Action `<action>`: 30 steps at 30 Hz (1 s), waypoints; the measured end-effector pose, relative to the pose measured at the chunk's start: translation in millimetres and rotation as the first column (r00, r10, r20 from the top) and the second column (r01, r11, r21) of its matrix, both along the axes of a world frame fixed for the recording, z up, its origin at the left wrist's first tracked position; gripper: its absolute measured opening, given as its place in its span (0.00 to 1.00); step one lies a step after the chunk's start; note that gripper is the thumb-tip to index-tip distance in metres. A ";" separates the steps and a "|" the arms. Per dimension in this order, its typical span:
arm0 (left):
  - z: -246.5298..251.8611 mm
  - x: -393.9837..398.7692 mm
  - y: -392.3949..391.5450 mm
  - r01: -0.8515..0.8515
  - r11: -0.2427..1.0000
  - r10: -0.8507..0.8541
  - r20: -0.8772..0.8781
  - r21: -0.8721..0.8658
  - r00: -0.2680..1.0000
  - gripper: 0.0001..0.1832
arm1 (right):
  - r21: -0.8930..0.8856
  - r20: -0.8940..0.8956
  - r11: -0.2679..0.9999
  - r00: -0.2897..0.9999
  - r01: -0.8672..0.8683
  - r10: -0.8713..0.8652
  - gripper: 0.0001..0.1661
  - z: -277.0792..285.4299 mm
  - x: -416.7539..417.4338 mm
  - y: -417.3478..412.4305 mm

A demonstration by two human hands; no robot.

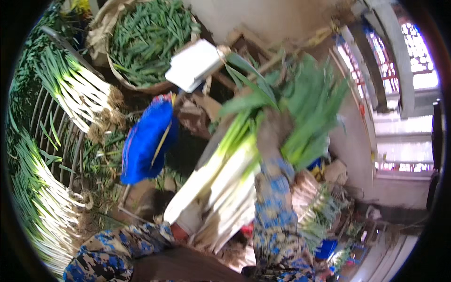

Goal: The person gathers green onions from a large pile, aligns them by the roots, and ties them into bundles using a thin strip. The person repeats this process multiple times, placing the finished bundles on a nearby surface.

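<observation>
A large bundle of leeks (229, 176) lies slanting across the middle, white stalks toward me and green leaves away. My right hand (275, 128), blurred, is closed around the bundle where the white turns green. Near the lower ends of the stalks is my left hand (188, 222), partly hidden and bright with glare; it seems to support the stalks, but its fingers cannot be made out. Both sleeves have a blue camouflage print. Left of the bundle is a blue cloth (148, 141).
A round basket (119, 75) of cut green leaves stands at the upper left, beside a white block-shaped object (195, 65). Bunches of thin leeks or green onions with roots (82, 91) lie at the left, by a slatted rack (72, 151). More bunches (317, 208) lie right of my right sleeve.
</observation>
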State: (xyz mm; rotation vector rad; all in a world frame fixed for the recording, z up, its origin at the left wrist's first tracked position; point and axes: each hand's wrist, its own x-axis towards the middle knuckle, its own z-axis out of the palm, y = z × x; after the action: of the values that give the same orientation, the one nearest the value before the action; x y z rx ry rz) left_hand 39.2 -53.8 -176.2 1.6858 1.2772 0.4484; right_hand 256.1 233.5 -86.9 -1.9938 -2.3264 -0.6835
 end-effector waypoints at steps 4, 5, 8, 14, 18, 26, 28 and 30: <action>20.8 -8.8 -8.9 -0.037 0.999 0.041 -0.115 0.036 0.992 0.36 | -0.046 -0.105 0.997 0.992 0.063 -0.068 0.26 -30.1 -33.2 33.1; 21.0 -12.6 -10.7 0.013 0.982 0.013 -0.134 0.191 0.991 0.36 | -0.068 -0.083 0.994 0.992 0.085 -0.091 0.25 -30.2 -36.4 25.3; 17.1 -34.1 5.2 0.245 0.900 -0.200 -0.157 0.361 0.967 0.40 | -0.125 -0.222 0.992 0.975 0.002 -0.030 0.33 -44.3 -85.4 -33.9; -22.4 -57.8 0.3 0.466 0.845 -0.408 -0.248 0.262 0.879 0.44 | -0.213 -0.192 0.975 0.976 0.060 -0.102 0.48 -57.3 -92.4 -54.6; -18.4 -37.9 -10.5 0.451 0.850 -0.368 -0.305 0.272 0.878 0.43 | -0.261 -0.202 0.960 0.967 0.098 -0.153 0.50 -69.5 -81.6 -51.5; -33.1 -38.1 -23.8 0.539 0.838 -0.434 -0.493 0.086 0.754 0.40 | 0.341 -0.673 0.911 0.737 0.233 0.063 0.50 -33.9 -46.2 -165.4; -31.7 -12.6 -24.6 0.565 0.823 -0.467 -0.487 0.067 0.738 0.40 | 0.146 -0.719 0.880 0.659 0.452 -0.219 0.60 -72.8 -27.7 -168.1; -31.3 5.1 -34.8 0.533 0.833 -0.432 -0.429 0.147 0.793 0.42 | -0.072 -0.705 0.743 0.493 0.665 -0.510 0.71 -81.9 -23.6 -182.3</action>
State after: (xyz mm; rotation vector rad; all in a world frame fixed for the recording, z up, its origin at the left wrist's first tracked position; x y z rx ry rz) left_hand 44.3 -88.6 -207.5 2.3292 1.0060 -0.0366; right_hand 232.5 51.2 -168.9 -2.3724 -1.0653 -0.0834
